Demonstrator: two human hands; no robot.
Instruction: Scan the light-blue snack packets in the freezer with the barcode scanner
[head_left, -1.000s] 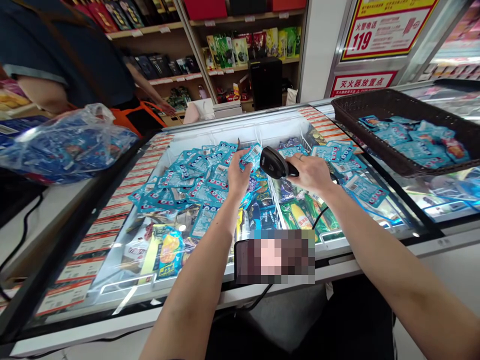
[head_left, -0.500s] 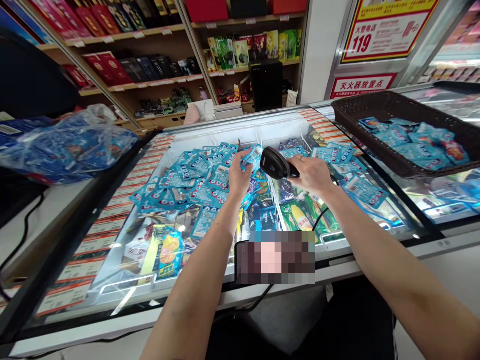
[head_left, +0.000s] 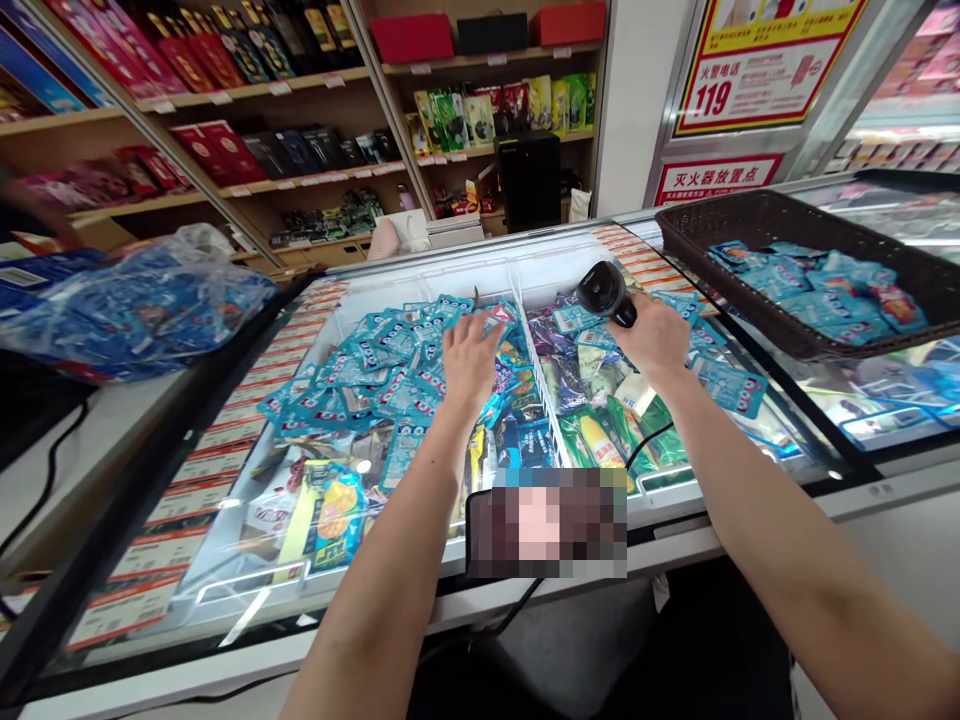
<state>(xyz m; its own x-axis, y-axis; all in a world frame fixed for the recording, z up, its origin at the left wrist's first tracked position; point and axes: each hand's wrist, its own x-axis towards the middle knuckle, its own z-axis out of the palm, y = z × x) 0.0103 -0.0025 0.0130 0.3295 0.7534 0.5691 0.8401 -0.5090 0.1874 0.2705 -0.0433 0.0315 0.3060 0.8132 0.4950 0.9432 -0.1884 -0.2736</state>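
My right hand (head_left: 654, 338) is wrapped around the handle of a black barcode scanner (head_left: 600, 288), raised above the right side of a glass-topped freezer. My left hand (head_left: 470, 368) is palm down with its fingers stretched out, over the right edge of a heap of blue packets (head_left: 386, 345). Its fingertips are close to one packet; whether they touch it is unclear. More blue packets (head_left: 729, 385) lie beside and behind my right hand. Packaged frozen goods, among them green corn bags (head_left: 598, 437), show below, parted by a white wire divider (head_left: 541, 385).
On the right stands a brown woven basket (head_left: 757, 320) of blue packets. A clear plastic bag (head_left: 142, 300) full of blue packets sits at left. A phone (head_left: 480, 535) with a blurred screen rests at the front edge. Shelves (head_left: 300, 180) of goods stand behind.
My right hand has carried the scanner to the right, away from my left hand. My left hand has turned from a half-curled pose beside a packet to palm down with fingers extended.
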